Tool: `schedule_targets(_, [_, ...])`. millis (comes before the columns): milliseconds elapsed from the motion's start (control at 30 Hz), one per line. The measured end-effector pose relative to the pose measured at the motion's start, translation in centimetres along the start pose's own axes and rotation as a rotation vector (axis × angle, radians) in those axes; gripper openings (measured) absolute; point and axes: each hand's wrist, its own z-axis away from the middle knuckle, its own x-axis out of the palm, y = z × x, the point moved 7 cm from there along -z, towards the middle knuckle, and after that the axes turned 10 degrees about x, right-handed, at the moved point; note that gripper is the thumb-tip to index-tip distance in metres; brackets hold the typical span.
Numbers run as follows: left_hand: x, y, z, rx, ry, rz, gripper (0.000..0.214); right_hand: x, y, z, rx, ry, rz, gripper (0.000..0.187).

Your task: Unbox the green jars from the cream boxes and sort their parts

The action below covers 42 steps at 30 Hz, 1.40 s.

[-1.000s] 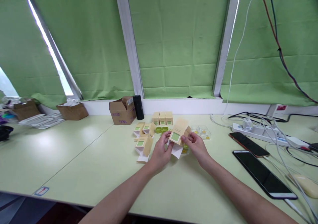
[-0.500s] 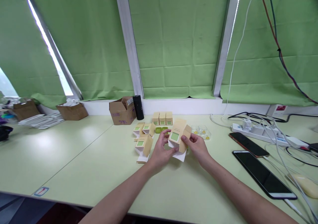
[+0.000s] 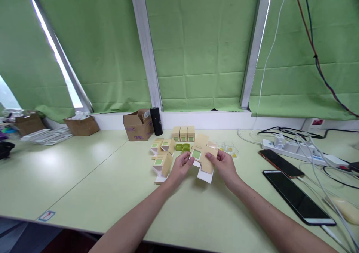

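Between my two hands is a small tan cardboard box (image 3: 206, 164) with a green square on its face. It looks flattened, with white inner flaps spread at its lower end. My left hand (image 3: 179, 170) pinches its left edge. The thumb of my right hand (image 3: 226, 167) presses on the right panel, fingers behind. Left of my hands stand several partly opened small boxes (image 3: 166, 162) with white flaps out. Just beyond my left hand lie green small containers (image 3: 182, 147). A clear plastic tray (image 3: 234, 150) with yellow spots sits behind my right hand, partly hidden.
Three closed tan boxes (image 3: 183, 133) stand in a row at the back. Farther left are a brown carton (image 3: 138, 127) and a black cylinder (image 3: 156, 121). On the right lie two phones (image 3: 297, 197), a white power strip (image 3: 297, 152) and tangled cables.
The box in my hands has gone from a raised, angled shape to a flatter one. My left hand's fingers have closed nearer its left edge.
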Motion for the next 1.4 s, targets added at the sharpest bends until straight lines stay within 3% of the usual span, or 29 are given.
schedule_targets(367, [-0.9,-2.3,-0.3,-0.064,0.027,-0.080,0.045,0.1,0.5,-0.1,-0.035,-0.040,0.002,0.057])
schedule_targets(533, [-1.8,-2.5,-0.6,0.002,0.059,-0.169,0.045,0.1,-0.2,0.2,-0.099,-0.024,0.067,0.054])
schedule_targets(667, [-3.1,-0.6,-0.5,0.204,0.188,-0.395,0.037,-0.4,-1.6,0.6,-0.229,0.040,0.125,0.049])
schedule_targets(800, [-3.0,3.5,0.5,0.670,0.255,-0.754,0.008,-1.5,-1.2,0.1,-0.231,0.121,0.118,0.041])
schedule_targets(867, [-2.3,5.2,1.3,0.905,0.221,-0.908,0.018,-2.0,-0.5,-0.6,-0.201,0.136,0.071,0.040])
schedule_targets(933, [-1.8,6.3,2.0,1.048,0.204,-1.047,0.032,-2.4,0.3,-1.2,-0.176,0.146,0.042,0.040])
schedule_targets(1200, [-1.0,8.1,2.8,1.191,0.179,-1.261,0.043,-3.3,2.1,-2.7,-0.093,0.187,0.144,0.043])
schedule_targets(1400, [-2.4,7.6,1.8,1.051,0.240,-1.165,0.032,-3.4,3.1,-3.5,-0.088,0.141,0.180,0.041])
